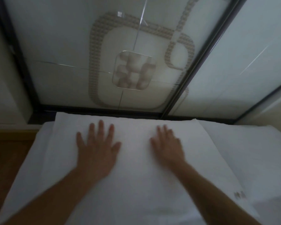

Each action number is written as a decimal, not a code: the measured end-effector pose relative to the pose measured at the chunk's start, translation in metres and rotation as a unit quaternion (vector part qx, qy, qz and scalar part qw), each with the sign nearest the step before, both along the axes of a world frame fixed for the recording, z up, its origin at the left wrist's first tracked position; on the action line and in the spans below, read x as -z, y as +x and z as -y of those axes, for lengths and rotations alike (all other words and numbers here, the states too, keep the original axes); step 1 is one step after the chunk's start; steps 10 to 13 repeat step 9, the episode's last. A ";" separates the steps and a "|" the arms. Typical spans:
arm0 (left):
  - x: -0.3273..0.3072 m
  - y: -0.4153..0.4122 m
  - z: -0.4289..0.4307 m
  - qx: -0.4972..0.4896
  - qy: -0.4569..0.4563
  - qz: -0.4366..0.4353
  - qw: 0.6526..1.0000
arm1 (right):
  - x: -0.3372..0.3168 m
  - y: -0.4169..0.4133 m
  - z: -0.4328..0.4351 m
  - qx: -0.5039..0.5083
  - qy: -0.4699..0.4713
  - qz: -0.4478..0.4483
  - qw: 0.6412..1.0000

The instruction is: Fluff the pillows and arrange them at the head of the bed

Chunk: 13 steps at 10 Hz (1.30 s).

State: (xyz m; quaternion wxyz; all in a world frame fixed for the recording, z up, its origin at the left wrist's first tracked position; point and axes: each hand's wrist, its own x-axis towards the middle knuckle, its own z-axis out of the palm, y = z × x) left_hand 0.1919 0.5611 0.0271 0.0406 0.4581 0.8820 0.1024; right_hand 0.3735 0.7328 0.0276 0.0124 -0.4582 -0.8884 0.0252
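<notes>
A large white pillow lies flat on the white bed, its far edge against the dark base of a glass wall. My left hand rests palm down on the pillow's left half with fingers spread. On the right half lies my right hand, also palm down and flat, slightly blurred. Neither hand grips anything. A small dark printed mark shows near the pillow's right edge.
A frosted glass wall with dark frames and a patterned emblem stands right behind the bed's head. Brown wooden floor lies to the left of the bed. A pale wall is at the far left.
</notes>
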 end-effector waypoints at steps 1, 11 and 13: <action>0.010 0.042 0.036 0.050 -0.009 -0.007 0.999 | 0.019 0.008 0.049 -0.085 0.007 0.016 0.996; -0.023 0.045 0.159 -0.082 -0.193 0.090 0.974 | -0.034 0.178 0.053 0.204 -0.108 -0.004 0.973; -0.023 0.045 0.159 -0.082 -0.193 0.090 0.974 | -0.034 0.178 0.053 0.204 -0.108 -0.004 0.973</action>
